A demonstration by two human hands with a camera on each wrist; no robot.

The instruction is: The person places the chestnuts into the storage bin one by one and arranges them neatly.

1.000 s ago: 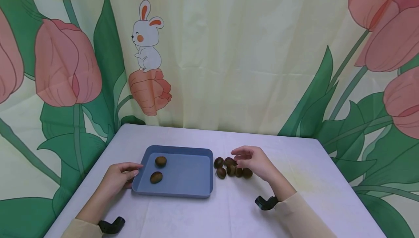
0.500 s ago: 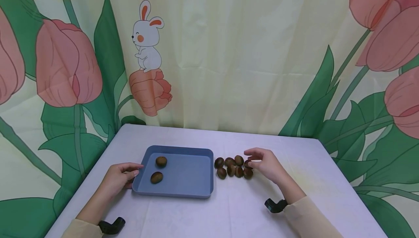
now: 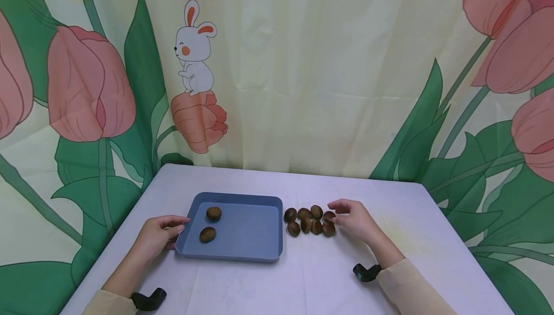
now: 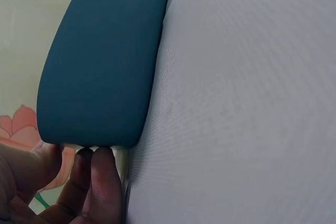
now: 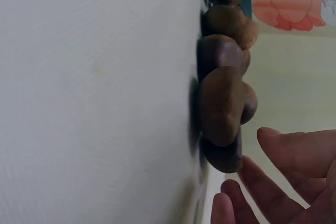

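Observation:
Fingertips of my left hand (image 3: 157,235) touch the left end of the blue-grey tray (image 3: 244,231); in the left wrist view those fingers (image 4: 105,182) meet its end wall without curling round it. Inside the tray, toward its left, lie two brown chestnuts, a far one (image 3: 213,214) and a near one (image 3: 207,234). To the tray's right, several chestnuts (image 3: 306,225) stand close together in two rows. My right hand (image 3: 355,219) is at the right end of the far row, fingertips beside the last chestnut (image 3: 329,216). Its thumb is apart from the chestnuts in the right wrist view.
A white cloth (image 3: 242,286) covers the table. Behind it hangs a curtain (image 3: 303,89) printed with tulips and a rabbit. Black cameras sit on both wrists, the left one (image 3: 149,299) and the right one (image 3: 367,272).
My right hand has moved right, from the middle of the chestnuts to their right end. Chestnuts it hid before, at the far row's right, now show. My left hand and the tray have stayed put.

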